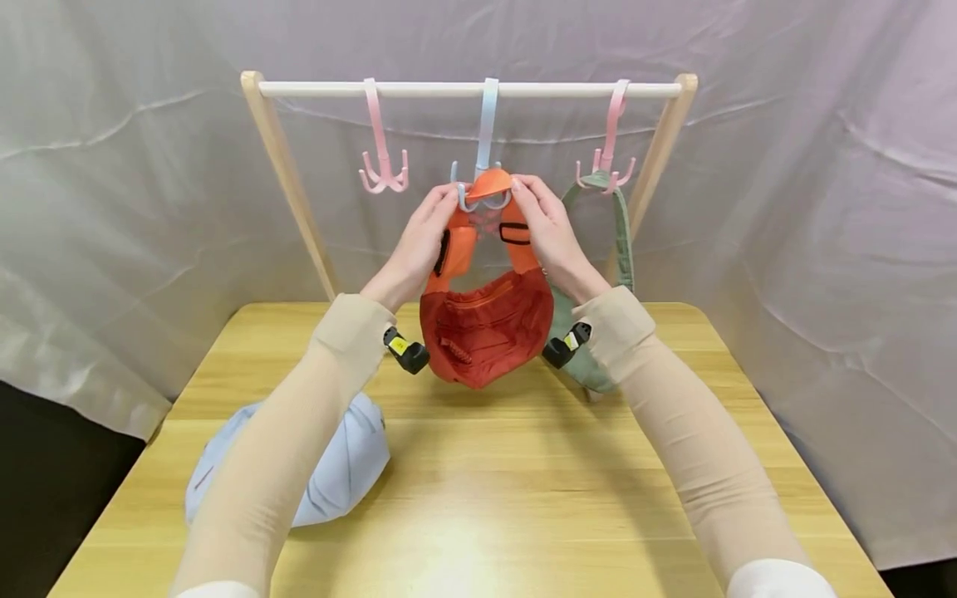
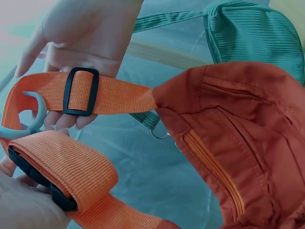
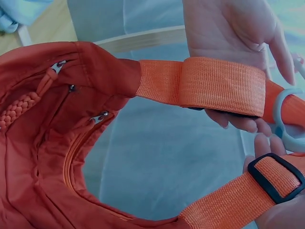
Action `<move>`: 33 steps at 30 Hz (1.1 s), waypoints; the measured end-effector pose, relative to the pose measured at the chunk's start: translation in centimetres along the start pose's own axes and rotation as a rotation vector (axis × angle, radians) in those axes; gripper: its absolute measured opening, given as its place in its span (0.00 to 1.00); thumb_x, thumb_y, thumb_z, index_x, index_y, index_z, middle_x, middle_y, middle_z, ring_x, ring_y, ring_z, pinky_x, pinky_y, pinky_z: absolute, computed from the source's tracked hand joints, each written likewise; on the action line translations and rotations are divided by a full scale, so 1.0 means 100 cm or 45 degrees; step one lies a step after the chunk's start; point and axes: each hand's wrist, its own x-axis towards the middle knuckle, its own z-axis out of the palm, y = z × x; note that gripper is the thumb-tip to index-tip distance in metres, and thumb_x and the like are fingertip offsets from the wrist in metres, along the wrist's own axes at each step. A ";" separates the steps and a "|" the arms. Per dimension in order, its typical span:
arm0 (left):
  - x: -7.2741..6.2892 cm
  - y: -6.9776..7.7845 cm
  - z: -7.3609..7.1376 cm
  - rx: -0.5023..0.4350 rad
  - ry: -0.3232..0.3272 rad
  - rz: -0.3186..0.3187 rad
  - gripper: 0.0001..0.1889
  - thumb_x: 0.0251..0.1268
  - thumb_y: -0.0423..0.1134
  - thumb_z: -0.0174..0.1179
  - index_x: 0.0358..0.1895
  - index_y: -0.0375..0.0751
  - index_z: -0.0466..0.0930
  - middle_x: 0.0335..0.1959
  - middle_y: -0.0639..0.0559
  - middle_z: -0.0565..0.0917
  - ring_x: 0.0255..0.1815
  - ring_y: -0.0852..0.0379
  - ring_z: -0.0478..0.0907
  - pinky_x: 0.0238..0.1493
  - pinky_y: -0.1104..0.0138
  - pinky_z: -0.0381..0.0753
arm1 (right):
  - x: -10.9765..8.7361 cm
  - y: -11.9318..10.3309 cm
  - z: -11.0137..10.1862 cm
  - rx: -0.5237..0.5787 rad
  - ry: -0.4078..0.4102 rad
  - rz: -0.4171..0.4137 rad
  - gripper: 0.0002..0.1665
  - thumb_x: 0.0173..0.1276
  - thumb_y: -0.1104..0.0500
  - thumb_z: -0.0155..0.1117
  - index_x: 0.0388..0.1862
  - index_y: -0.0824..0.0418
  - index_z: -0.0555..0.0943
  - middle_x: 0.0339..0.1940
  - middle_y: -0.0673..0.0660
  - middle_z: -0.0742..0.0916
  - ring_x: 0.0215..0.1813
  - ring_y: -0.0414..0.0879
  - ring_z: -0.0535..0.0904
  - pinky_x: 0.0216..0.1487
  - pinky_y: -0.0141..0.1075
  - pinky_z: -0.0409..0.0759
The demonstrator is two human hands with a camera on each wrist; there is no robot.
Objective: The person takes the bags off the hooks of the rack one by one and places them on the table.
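Observation:
An orange-red shoulder bag (image 1: 489,332) hangs below the light blue multi-prong hook (image 1: 486,124) in the middle of the rail. Its orange strap (image 1: 489,181) loops over the hook's prongs. My left hand (image 1: 422,237) holds the strap's left side, beside a doubled-over length of webbing (image 2: 71,167) with black plastic under it. On the other side my right hand (image 1: 552,232) holds the strap near a black slide buckle (image 3: 276,177). Fingers of both hands lie behind the webbing in the wrist views. A zip pocket (image 2: 214,171) shows on the bag.
A green corduroy bag (image 1: 586,365) hangs from the right pink hook (image 1: 609,149), partly behind the red bag. The left pink hook (image 1: 384,158) carries nothing. A light blue bag (image 1: 340,469) lies on the wooden table (image 1: 478,482), under my left forearm. Wooden posts (image 1: 287,183) support the white rail (image 1: 314,88).

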 end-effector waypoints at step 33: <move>0.005 0.005 -0.014 -0.029 -0.028 -0.085 0.21 0.77 0.42 0.55 0.68 0.43 0.71 0.39 0.52 0.80 0.31 0.59 0.83 0.42 0.68 0.86 | 0.003 0.000 0.007 0.258 0.050 0.154 0.05 0.77 0.59 0.57 0.44 0.58 0.80 0.25 0.48 0.81 0.30 0.39 0.80 0.41 0.31 0.85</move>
